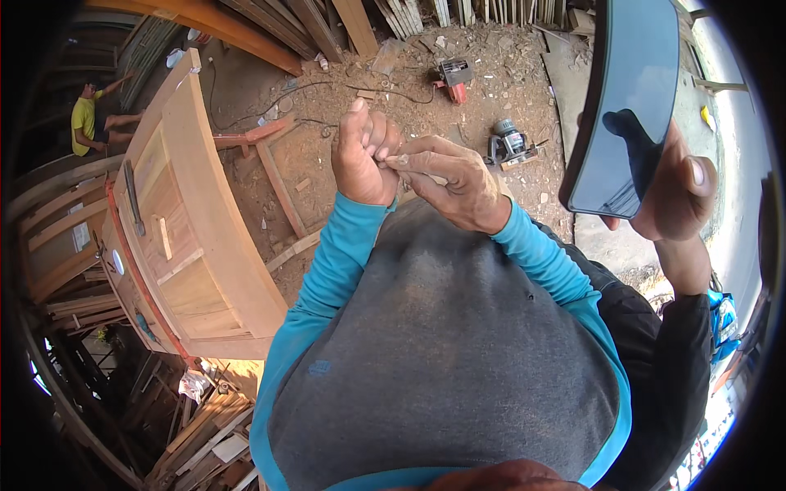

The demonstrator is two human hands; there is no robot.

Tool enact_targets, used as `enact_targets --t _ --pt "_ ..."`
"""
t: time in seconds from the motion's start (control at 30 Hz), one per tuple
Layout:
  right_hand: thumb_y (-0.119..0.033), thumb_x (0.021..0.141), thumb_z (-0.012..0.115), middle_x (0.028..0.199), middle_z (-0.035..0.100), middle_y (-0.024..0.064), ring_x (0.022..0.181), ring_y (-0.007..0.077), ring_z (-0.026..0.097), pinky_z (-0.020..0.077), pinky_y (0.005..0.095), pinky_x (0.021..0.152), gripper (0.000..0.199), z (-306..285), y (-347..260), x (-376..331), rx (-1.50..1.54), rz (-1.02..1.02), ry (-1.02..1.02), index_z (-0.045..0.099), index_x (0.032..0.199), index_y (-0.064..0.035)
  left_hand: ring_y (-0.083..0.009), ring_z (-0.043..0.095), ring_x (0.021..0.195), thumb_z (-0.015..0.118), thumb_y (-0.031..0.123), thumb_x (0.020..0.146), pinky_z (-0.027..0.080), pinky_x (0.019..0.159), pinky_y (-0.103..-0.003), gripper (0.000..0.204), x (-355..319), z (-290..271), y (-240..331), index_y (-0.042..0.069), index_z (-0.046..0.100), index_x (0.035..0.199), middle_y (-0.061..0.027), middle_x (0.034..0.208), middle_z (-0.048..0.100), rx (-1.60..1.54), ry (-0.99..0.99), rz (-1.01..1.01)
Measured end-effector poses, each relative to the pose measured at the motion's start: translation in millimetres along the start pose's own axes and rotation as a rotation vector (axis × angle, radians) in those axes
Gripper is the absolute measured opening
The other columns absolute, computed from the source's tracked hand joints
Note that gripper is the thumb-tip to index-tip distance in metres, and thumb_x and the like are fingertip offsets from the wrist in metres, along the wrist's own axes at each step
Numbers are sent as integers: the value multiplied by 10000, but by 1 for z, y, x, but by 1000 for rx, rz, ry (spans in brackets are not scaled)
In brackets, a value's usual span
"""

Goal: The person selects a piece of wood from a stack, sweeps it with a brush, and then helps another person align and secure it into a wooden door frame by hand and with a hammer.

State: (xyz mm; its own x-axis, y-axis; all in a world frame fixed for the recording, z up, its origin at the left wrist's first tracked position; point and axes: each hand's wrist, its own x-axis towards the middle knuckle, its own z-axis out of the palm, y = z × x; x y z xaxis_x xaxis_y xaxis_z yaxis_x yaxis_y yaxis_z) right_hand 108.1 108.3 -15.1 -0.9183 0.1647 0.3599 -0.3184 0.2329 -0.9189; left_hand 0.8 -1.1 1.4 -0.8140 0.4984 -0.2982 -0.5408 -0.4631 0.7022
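Both my hands meet in front of my chest. My left hand (364, 157) is closed, fingers curled in toward the palm and thumb pointing up. The dusty right hand (457, 182) reaches across from the right, its thumb and fingers pinched together at the left hand's curled fingertips. Whatever lies between them, if anything, is too small to make out. Blue sleeves cover my forearms down to the wrists. To my left, a pale wooden panelled door (199, 176) rests on a red metal frame (150, 286), with a dark long-handled tool (133, 198) lying on it.
At the right, another person's hand (684, 184) holds up a dark phone (626, 106). A router (511, 146) and a red power tool (455, 82) lie on the shavings-strewn ground with a cable (352, 87). A person in yellow (84, 119) is far left; scrap timber (209, 434) lies lower left.
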Motion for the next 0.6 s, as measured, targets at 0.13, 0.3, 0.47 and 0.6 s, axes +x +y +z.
enact_targets --t 0.13,0.3,0.47,0.6 --pt "-31 821 698 1101 636 124 965 305 656 534 366 790 268 -1 -2 -4 -47 10 -54 702 1086 -67 -101 333 504 552 316 982 297 481 -257 439 -3 -2 0 169 325 636 28 556 305 6 -7 -11" --pt "-37 790 725 1033 658 120 908 299 678 547 369 757 257 1 -1 -4 -50 -67 55 694 1044 -51 -100 342 512 555 323 981 287 475 -260 437 -5 -1 0 173 327 639 29 556 306 -1 -3 -23" --pt "-50 808 740 903 654 119 793 264 674 534 356 687 231 3 -9 -7 -97 79 149 684 1032 -47 -99 351 527 559 323 979 276 477 -263 433 -8 -2 -4 167 335 643 26 561 314 -12 7 -17" --pt "-76 820 750 885 649 116 767 268 666 529 356 663 208 5 -10 -6 -152 29 160 680 1013 -44 -96 348 532 562 321 978 277 485 -260 427 -10 -1 -8 156 351 646 24 569 325 65 13 63"
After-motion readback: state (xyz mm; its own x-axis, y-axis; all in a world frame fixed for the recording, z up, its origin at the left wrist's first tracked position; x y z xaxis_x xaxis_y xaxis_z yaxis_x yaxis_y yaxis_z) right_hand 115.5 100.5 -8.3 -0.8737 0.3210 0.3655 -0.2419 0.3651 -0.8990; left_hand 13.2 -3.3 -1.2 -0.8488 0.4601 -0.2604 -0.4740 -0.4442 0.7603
